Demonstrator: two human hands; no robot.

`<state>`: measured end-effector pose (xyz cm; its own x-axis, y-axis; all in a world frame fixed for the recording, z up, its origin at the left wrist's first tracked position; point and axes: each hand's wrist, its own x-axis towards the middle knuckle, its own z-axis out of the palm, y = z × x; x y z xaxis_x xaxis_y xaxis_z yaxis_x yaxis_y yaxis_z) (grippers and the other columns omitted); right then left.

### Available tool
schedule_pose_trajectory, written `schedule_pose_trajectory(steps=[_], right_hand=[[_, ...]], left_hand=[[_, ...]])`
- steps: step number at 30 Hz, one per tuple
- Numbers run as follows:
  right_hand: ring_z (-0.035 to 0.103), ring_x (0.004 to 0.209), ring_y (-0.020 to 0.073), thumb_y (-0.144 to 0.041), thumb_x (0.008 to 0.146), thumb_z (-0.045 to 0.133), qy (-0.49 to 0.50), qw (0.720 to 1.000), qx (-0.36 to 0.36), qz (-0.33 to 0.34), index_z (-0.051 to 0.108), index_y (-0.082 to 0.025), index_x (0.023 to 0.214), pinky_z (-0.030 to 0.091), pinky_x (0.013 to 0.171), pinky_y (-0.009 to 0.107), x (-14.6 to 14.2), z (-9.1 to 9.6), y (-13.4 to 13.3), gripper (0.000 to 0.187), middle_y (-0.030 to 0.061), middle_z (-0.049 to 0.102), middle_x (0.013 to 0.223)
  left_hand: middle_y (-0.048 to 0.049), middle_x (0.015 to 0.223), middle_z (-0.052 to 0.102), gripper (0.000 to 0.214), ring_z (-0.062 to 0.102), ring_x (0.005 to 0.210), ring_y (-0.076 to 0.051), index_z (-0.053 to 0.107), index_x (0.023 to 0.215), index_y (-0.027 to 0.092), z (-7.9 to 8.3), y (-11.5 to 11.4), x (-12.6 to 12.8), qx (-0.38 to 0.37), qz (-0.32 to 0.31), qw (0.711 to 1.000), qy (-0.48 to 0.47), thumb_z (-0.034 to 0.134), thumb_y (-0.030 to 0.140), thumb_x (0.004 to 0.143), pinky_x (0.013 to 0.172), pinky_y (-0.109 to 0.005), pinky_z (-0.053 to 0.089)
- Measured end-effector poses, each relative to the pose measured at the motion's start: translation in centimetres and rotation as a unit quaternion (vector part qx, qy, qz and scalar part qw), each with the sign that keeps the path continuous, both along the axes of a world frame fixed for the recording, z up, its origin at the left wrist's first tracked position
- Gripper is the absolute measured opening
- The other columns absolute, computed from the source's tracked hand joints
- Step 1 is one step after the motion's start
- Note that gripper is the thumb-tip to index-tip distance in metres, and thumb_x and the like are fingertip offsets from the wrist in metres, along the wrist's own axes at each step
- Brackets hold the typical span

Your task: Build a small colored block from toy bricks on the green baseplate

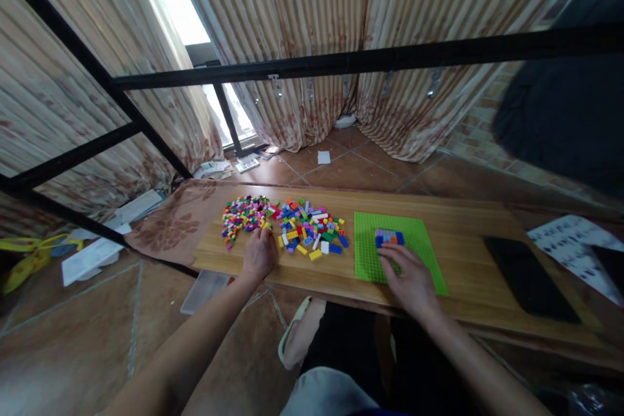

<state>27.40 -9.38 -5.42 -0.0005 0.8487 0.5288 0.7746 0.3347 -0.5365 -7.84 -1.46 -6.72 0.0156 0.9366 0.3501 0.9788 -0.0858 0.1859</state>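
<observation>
My left hand (260,252) rests at the near edge of a heap of tiny multicoloured bricks (244,216). Its fingers are curled closed, and whatever they hold is hidden. Over the green baseplate (363,253), my right hand (410,277) has its fingers bent and drawn close together. The fingertips are at the near side of a small block of purple, blue and orange bricks (390,238) set on the plate. Anything between them is too small to make out. Larger loose building bricks (312,227) lie spread between the two hands.
The wooden board (458,227) carries a black phone-like slab (529,279) at the right. Beyond it lies a printed sheet (575,247). A clear plastic tray (207,291) sits below the board's left edge. A black metal rail (316,68) crosses in front of the curtains.
</observation>
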Motion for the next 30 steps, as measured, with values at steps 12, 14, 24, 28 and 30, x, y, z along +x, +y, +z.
schedule_pose_trajectory(steps=[12, 14, 24, 28, 30], right_hand=[[0.052, 0.100, 0.0254, -0.024, 0.088, 0.049, -0.083, 0.992, -0.095, -0.013, 0.066, -0.015, 0.103, 0.041, 0.091, 0.039, -8.6, 1.0, 7.0, 0.024, 0.0112, 0.064, 0.107], [0.052, 0.098, 0.0254, -0.026, 0.088, 0.050, -0.100, 0.989, -0.108, -0.015, 0.067, -0.017, 0.102, 0.041, 0.089, 0.038, -9.0, 0.9, 7.6, 0.023, 0.0108, 0.064, 0.106], [0.056, 0.087, 0.0229, -0.028, 0.080, 0.056, 0.082, 0.987, -0.140, 0.003, 0.068, -0.020, 0.080, 0.042, 0.083, 0.037, -10.2, -0.1, 8.7, 0.015, 0.0074, 0.067, 0.089], [0.061, 0.077, 0.0199, -0.042, 0.075, 0.062, 0.340, 0.920, -0.193, 0.006, 0.070, -0.019, 0.085, 0.046, 0.072, 0.033, -9.9, 0.6, 8.6, 0.027, 0.0060, 0.071, 0.084], [0.062, 0.072, 0.0189, -0.047, 0.071, 0.065, 0.442, 0.867, -0.229, 0.006, 0.070, -0.018, 0.089, 0.046, 0.064, 0.030, -9.7, 0.8, 8.1, 0.035, 0.0061, 0.072, 0.081]], left_hand=[[-0.0105, 0.094, 0.058, 0.017, 0.057, 0.087, -0.022, 0.058, 0.096, 0.016, -0.1, 0.1, -0.2, 0.021, -0.010, 0.999, -0.025, 0.044, 0.018, 0.087, 0.079, -0.034, 0.046], [-0.0098, 0.094, 0.058, 0.016, 0.057, 0.085, -0.021, 0.057, 0.096, 0.017, -0.1, 0.1, -0.2, 0.016, -0.009, 0.999, -0.029, 0.044, 0.018, 0.087, 0.077, -0.033, 0.046], [-0.0091, 0.096, 0.057, 0.016, 0.057, 0.085, -0.021, 0.056, 0.097, 0.018, 0.0, 0.1, -0.1, 0.003, 0.001, 1.000, -0.030, 0.045, 0.018, 0.085, 0.077, -0.032, 0.046], [-0.0091, 0.096, 0.057, 0.017, 0.057, 0.086, -0.021, 0.057, 0.097, 0.018, 0.1, 0.0, -0.1, 0.003, 0.002, 1.000, -0.025, 0.044, 0.018, 0.086, 0.077, -0.032, 0.046], [-0.0090, 0.096, 0.057, 0.017, 0.057, 0.086, -0.021, 0.057, 0.097, 0.018, 0.1, 0.0, -0.1, 0.004, 0.001, 1.000, -0.024, 0.044, 0.018, 0.086, 0.078, -0.032, 0.046]])
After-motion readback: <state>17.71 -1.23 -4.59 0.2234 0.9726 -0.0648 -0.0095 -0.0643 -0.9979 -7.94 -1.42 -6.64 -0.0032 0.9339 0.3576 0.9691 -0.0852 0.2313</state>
